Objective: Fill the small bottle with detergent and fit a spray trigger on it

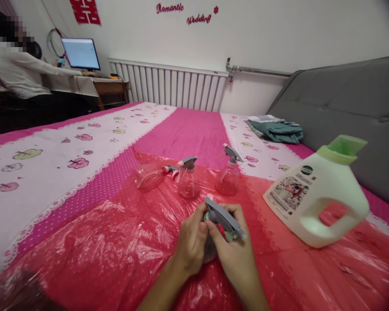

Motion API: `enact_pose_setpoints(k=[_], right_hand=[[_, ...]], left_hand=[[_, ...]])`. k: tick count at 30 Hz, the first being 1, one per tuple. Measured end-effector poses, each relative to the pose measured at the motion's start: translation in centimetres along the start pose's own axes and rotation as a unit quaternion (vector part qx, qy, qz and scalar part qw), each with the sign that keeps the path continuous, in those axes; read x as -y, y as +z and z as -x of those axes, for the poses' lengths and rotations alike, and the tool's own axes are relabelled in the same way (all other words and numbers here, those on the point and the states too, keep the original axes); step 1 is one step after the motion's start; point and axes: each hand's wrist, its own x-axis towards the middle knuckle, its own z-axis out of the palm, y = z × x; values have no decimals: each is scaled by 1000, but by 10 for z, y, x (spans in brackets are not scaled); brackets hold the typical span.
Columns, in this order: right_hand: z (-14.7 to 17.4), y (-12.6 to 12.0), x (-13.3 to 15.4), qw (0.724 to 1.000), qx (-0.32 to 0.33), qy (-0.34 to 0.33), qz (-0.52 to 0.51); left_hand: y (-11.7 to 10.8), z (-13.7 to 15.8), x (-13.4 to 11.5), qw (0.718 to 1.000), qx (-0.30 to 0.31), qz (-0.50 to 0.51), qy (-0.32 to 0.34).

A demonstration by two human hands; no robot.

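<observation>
Close in front of me, a spray bottle (225, 218) with a grey trigger head is between my two hands. My left hand (191, 237) wraps round its neck and upper body from the left. My right hand (235, 246) grips the bottle at the collar under the spray head, fingers curled. Most of the bottle's body is hidden by my hands. Just beyond stand two clear spray bottles with grey and pink heads, one in the middle (188, 183) and one to its right (227, 179). A third clear spray bottle (149, 176) lies on its side at the left.
Red plastic sheeting (116, 246) covers the near part of the pink patterned bed (194, 125). A large pale green jug (314, 198) leans at the right. Folded clothes (275, 129) lie by the grey headboard (343, 90). A person (22, 73) sits at a desk with a monitor (81, 53).
</observation>
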Motion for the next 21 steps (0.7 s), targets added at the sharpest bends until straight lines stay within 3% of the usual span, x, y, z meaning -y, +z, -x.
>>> enact_pose_setpoints(k=[15, 21], right_hand=[[-13, -13, 6, 998, 40, 14, 53], [-8, -12, -7, 998, 18, 1, 59]], left_hand=[[-1, 0, 1, 1000, 1, 3, -6], [-1, 4, 5, 1000, -8, -25, -10]])
